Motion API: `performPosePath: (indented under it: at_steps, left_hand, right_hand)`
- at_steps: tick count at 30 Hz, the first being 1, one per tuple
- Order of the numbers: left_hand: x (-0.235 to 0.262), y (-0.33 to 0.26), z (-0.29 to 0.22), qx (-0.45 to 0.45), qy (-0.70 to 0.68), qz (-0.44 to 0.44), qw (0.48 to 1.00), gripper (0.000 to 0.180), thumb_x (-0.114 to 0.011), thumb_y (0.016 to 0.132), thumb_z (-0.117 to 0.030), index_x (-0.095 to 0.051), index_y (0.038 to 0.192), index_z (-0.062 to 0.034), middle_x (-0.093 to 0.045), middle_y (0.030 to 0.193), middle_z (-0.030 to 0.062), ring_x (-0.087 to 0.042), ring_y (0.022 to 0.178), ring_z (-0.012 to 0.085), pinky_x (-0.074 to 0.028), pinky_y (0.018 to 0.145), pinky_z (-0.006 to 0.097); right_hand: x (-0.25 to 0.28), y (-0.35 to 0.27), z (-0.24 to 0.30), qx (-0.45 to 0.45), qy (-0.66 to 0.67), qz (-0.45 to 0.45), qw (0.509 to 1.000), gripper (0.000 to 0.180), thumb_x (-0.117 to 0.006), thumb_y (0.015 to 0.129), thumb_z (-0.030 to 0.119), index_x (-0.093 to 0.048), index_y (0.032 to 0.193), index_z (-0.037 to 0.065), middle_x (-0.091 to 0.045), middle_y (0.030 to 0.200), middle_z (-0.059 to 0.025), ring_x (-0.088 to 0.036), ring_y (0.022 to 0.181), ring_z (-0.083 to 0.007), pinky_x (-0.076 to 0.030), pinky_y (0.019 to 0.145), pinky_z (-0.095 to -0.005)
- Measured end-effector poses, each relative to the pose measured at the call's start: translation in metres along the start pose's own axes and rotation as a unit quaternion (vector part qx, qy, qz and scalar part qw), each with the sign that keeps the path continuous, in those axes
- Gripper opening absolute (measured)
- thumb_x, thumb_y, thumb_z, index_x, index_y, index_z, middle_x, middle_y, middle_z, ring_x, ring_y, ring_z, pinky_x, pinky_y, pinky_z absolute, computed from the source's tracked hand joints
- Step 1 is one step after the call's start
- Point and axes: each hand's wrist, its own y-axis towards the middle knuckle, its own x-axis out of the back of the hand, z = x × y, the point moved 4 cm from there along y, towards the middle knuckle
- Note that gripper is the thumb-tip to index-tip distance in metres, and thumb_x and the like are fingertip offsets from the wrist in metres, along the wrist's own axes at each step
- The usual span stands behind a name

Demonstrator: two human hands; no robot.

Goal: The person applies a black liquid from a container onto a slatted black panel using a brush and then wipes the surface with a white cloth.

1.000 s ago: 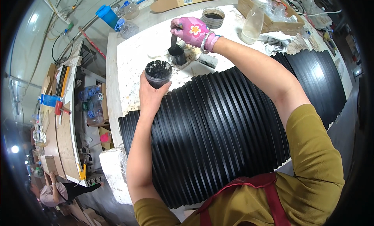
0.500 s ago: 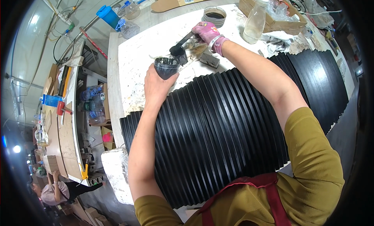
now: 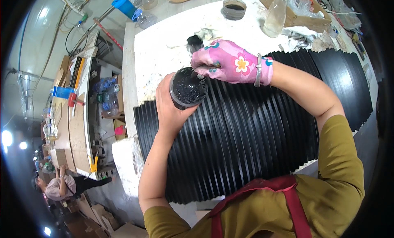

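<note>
My bare left hand (image 3: 167, 102) is wrapped round a clear cup (image 3: 189, 88) with glossy black stuff inside, tilted so its mouth faces me. Over the cup's far right rim is my right hand (image 3: 223, 62), in a pink flowered glove, its fingers pinched. What they hold, if anything, is mostly hidden; a dark bit shows below the fingertips. A small black-smeared object (image 3: 194, 42) sits on the white tabletop (image 3: 164, 36) just beyond the glove. Below both hands lies a large stack of black ribbed strips (image 3: 238, 131).
An open jar (image 3: 234, 9) of dark stuff and a clear bottle (image 3: 276, 16) stand at the back, beside a cardboard box (image 3: 305, 19). A blue cup (image 3: 124, 6) is at the far left. Another person (image 3: 57, 188) stands by a bench at the lower left.
My right hand has come nearer and down to the cup's rim from the far side of the table. The cup is now tilted more toward me. My view has shifted slightly.
</note>
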Motion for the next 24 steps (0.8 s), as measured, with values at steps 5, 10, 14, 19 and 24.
performPosePath:
  at_steps: [5,10,14,19,24]
  left_hand:
    - [0.027,-0.036,-0.043,-0.061,0.087,-0.036,0.994,0.085,-0.085,0.055,-0.016,-0.041,0.126,-0.0013,-0.051,0.119,0.0175,-0.051,0.109,0.0345,-0.041,0.094,0.040]
    - [0.043,-0.075,-0.096,0.071,0.089,-0.055,0.992,0.085,-0.082,0.053,-0.011,-0.039,0.126,-0.0031,-0.048,0.120,0.0179,-0.048,0.110,0.0364,-0.039,0.094,0.043]
    - [0.041,-0.117,-0.141,0.086,0.091,-0.060,0.990,0.089,-0.081,0.050,-0.007,-0.037,0.128,-0.0044,-0.047,0.122,0.0178,-0.047,0.112,0.0368,-0.038,0.095,0.044]
    - [0.035,-0.150,-0.190,0.118,0.104,-0.095,0.983,0.091,-0.084,0.051,-0.007,-0.036,0.128,-0.0046,-0.047,0.122,0.0180,-0.047,0.112,0.0374,-0.039,0.095,0.045]
    - [0.019,-0.182,-0.220,0.124,0.123,-0.109,0.979,0.090,-0.083,0.052,-0.006,-0.036,0.129,-0.0047,-0.046,0.123,0.0185,-0.047,0.112,0.0378,-0.037,0.095,0.046]
  right_hand:
    - [0.007,-0.022,0.057,0.169,-0.032,-0.028,0.985,0.013,-0.060,0.079,0.017,-0.060,0.090,0.009,-0.062,0.075,-0.0105,-0.063,0.072,-0.0293,-0.050,0.068,-0.0368]
    - [-0.004,-0.053,0.103,0.133,-0.020,0.150,0.979,0.017,-0.060,0.082,0.015,-0.057,0.099,0.014,-0.059,0.070,-0.0022,-0.062,0.070,-0.0194,-0.042,0.088,-0.0348]
    - [0.012,-0.070,0.127,0.154,-0.022,0.112,0.981,0.021,-0.061,0.082,0.016,-0.056,0.102,0.014,-0.059,0.074,-0.0009,-0.062,0.073,-0.0157,-0.037,0.097,-0.0349]
    - [-0.001,-0.117,0.169,0.221,0.004,0.098,0.970,0.015,-0.060,0.079,0.014,-0.052,0.092,0.014,-0.055,0.063,0.0009,-0.060,0.059,-0.0192,-0.046,0.075,-0.0343]
    - [-0.001,-0.153,0.175,0.223,0.060,0.142,0.963,0.013,-0.060,0.077,0.012,-0.052,0.087,0.013,-0.056,0.062,-0.0046,-0.060,0.062,-0.0249,-0.044,0.075,-0.0365]
